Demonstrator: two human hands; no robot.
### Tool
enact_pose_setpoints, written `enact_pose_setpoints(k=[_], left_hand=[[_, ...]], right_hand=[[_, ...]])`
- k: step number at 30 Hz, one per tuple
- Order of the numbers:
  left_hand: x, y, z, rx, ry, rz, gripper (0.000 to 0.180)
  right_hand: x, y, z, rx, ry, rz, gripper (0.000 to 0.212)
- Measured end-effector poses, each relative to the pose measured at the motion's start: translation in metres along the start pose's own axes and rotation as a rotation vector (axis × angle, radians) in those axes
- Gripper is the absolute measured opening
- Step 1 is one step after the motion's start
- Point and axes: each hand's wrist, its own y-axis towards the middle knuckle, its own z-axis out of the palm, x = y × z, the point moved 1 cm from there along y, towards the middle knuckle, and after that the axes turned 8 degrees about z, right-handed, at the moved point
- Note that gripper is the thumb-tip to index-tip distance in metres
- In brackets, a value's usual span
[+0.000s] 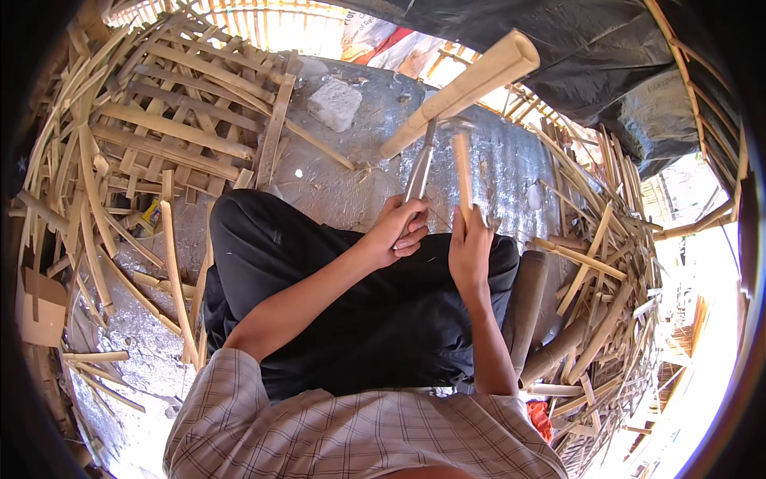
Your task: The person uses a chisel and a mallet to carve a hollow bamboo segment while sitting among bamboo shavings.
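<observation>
My left hand (pixel 397 231) is closed around a narrow, shiny metal tool (pixel 418 173), which looks like a chisel or a blade. Its thin upper end reaches the side of a thick bamboo pole (pixel 467 89), which slants up to the right in front of me. In my right hand (pixel 471 249) is a hammer, gripped by its light wooden handle (pixel 463 172). The hammer head (pixel 456 124) is blurred and appears close to the bamboo and the tool's upper end; whether it touches cannot be made out. Both hands are above my lap.
Split bamboo strips (pixel 179 120) lie crisscrossed at the left. More bamboo pieces (pixel 614 319) are heaped at the right, beside a thick dark pole (pixel 528 307) near my knee. A pale stone block (pixel 334 104) sits ahead on the grey ground sheet (pixel 351 188). Black plastic sheeting (pixel 606 48) hangs at upper right.
</observation>
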Motion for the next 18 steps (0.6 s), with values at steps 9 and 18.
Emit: enact_pose_setpoints(k=[9,18], left_hand=[[-0.012,0.001,0.0,-0.002,-0.107,0.101,0.013],[-0.011,-0.01,-0.002,-0.074,-0.072,0.141,0.014]], right_hand=[[0.01,0.011,-0.01,-0.279,0.564,-0.016,0.024],[0.038,0.015,-0.021,0.128,-0.187,-0.003,0.026]])
